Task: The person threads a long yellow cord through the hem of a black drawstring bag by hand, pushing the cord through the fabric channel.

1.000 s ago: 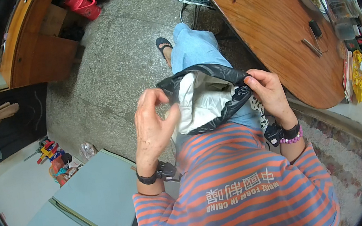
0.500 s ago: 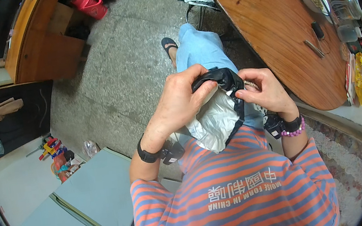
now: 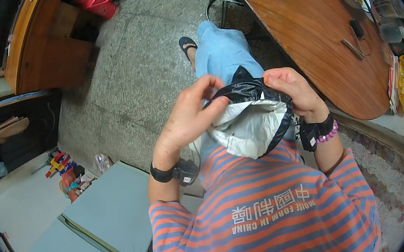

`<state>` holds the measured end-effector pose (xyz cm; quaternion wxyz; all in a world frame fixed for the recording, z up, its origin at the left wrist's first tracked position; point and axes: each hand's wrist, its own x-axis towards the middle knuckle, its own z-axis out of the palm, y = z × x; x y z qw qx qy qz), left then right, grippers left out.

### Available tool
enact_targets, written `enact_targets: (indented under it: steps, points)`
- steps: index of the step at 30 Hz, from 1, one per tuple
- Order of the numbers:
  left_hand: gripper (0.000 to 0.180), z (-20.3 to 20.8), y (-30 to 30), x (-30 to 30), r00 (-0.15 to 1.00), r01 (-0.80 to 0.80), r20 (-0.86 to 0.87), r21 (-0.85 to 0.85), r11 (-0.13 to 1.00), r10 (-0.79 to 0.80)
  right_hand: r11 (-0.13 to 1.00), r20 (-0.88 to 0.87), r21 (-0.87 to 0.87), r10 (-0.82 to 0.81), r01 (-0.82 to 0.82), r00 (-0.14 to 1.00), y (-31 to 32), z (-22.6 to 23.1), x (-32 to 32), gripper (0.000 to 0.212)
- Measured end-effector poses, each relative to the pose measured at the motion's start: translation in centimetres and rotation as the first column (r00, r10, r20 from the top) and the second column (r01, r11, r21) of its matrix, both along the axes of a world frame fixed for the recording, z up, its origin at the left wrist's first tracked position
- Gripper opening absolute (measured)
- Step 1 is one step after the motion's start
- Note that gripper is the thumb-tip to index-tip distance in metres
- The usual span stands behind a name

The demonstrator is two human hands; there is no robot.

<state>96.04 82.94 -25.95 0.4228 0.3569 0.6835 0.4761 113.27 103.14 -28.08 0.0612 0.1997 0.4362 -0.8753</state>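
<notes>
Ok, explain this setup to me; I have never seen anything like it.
There is no machine: these are a person's bare hands. A wide fisheye camera on the head looks down at them, so straight edges bend. The right hand pinches the rim of a black bag-like piece with a white inside, its mouth open above the lap. The left hand touches its other side; how firmly is unclear. Both wrists wear black straps. At the right, a wooden table bears a white bowl of food.
</notes>
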Motion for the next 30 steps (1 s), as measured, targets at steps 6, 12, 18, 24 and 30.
enact_targets:
  steps: [6, 12, 18, 24, 30]
  points:
    - [0.049, 1.9, 2.5, 1.4, 0.924, 0.141, -0.378, 0.170, 0.975, -0.067, 0.993, 0.042, 0.116, 0.024, -0.029, 0.999, -0.6, 0.2, -0.7, 0.024]
    - [0.033, 0.9, 3.1, 2.2, 0.934, 0.148, -0.342, 0.121, 0.982, -0.099, 0.993, 0.031, 0.101, 0.065, -0.068, 0.997, -0.3, 0.0, -0.6, 0.024]
    - [0.017, -0.3, 2.9, 2.3, 0.961, 0.118, -0.270, 0.184, 0.976, -0.066, 0.984, 0.043, 0.139, 0.107, -0.112, 0.993, 0.0, 0.4, -0.6, 0.018]
    - [0.010, -2.5, 2.2, 1.9, 0.997, 0.056, 0.050, 0.189, 0.980, -0.066, 0.979, 0.029, 0.173, 0.102, -0.105, 0.994, -0.1, 1.1, -0.6, 0.020]
    - [0.004, -2.4, 2.2, 2.1, 0.908, -0.025, 0.419, 0.077, 0.997, -0.010, 0.932, 0.095, 0.326, 0.138, -0.161, 0.986, 0.4, 1.3, 0.0, 0.023]
